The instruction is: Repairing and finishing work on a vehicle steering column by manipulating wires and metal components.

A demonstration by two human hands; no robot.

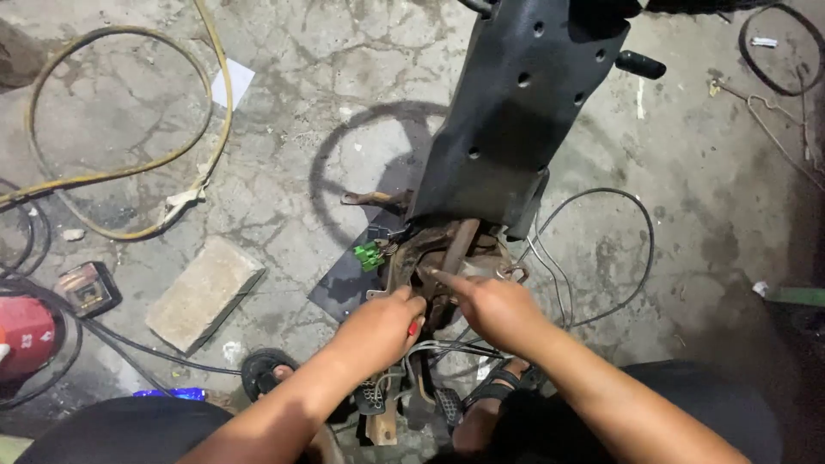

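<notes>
Under hands (447, 314), rusty mechanism (447, 253)

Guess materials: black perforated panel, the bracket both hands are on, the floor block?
Black panel: likely painted sheet metal or plastic, matte, punched holes. Bracket under right hand and left hand: steel, brown rust. Block: concrete or stone, grey, rough.

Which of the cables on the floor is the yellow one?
The yellow hose-like cable looped at the upper left of the cracked concrete floor; the thin cables right of the black panel are dark.
</notes>
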